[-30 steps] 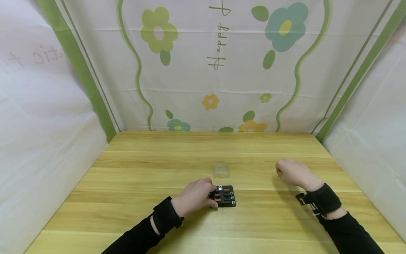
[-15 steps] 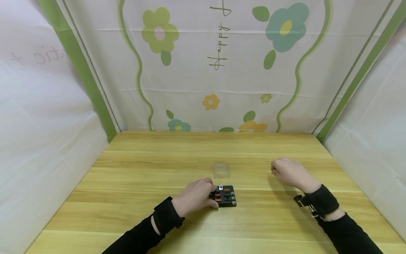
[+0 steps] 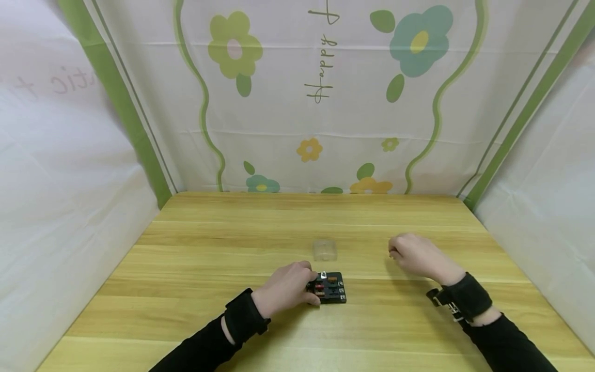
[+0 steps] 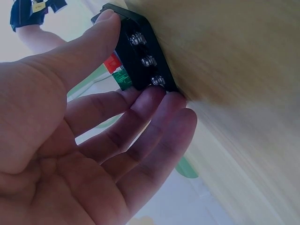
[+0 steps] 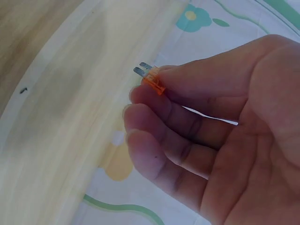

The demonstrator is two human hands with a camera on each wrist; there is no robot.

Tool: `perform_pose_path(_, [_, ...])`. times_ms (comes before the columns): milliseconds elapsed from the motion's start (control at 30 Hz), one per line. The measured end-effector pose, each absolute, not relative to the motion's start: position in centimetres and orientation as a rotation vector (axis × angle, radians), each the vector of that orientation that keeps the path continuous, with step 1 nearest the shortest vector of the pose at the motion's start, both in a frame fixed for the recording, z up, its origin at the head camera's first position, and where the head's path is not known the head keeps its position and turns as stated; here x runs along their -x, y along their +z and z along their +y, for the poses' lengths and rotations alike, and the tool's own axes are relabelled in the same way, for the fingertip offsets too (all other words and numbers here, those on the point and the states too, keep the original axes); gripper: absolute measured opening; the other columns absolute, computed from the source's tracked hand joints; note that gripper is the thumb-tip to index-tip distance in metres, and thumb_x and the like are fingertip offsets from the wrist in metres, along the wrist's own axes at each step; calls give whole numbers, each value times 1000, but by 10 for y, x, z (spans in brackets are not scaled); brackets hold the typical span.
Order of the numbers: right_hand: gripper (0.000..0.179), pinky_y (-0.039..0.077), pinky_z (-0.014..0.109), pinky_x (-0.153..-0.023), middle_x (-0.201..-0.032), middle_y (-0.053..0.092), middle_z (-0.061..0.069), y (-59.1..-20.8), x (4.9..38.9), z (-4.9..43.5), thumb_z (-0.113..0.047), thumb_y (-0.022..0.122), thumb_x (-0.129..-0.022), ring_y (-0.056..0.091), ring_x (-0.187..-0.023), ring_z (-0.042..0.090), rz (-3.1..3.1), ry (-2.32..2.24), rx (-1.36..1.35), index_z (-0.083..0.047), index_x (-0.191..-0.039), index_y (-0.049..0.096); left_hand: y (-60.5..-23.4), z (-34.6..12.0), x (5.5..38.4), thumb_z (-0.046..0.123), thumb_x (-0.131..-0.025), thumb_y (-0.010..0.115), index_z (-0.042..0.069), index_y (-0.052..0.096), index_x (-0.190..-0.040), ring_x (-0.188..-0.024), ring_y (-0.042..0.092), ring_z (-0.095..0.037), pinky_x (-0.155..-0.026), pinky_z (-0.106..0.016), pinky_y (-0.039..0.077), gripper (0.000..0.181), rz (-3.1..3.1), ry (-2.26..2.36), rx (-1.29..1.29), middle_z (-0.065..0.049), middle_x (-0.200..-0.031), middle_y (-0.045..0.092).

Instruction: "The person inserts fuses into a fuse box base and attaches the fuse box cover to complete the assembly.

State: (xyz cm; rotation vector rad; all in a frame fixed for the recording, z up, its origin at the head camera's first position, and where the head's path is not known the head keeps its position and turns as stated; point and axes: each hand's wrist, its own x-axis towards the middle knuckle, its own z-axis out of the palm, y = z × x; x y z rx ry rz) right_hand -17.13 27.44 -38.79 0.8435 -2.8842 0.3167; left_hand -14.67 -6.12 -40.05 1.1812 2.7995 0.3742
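Observation:
A black fuse block (image 3: 332,294) lies flat on the wooden table, with red, orange and green fuses in it and silver screw terminals along its edges. My left hand (image 3: 285,289) holds its left end, thumb at the near edge and fingertips at the far edge. In the left wrist view, the fuse block's side (image 4: 140,51) shows several screws. My right hand (image 3: 420,256) is off to the right above the table. Between thumb and forefinger it pinches an orange blade fuse (image 5: 153,80), whose two metal prongs point outward; in the head view that fuse is hidden.
A clear plastic cover (image 3: 324,250) lies just behind the fuse block. White flowered cloth (image 3: 279,113) hangs along the table's back edge and both sides. A tiny dark speck (image 5: 23,90) shows on the wooden table (image 3: 223,248).
My right hand has moved left, closer to the fuse block, with its fingers still together. The left hand, the fuse block and the clear cover have stayed in place.

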Motion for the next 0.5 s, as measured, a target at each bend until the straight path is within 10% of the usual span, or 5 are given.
perform_pose_path(500, [30,25,25,-52,-61,33,-8,-390,169,261,0,60,-91,24,-54,4,-2814,344,-852,-18,-70,49,-401,-61,147,39,-78,82,13,73,-96,-64,43,-7,-54,-22,37,33,2797,387,-1189,5,-80,52])
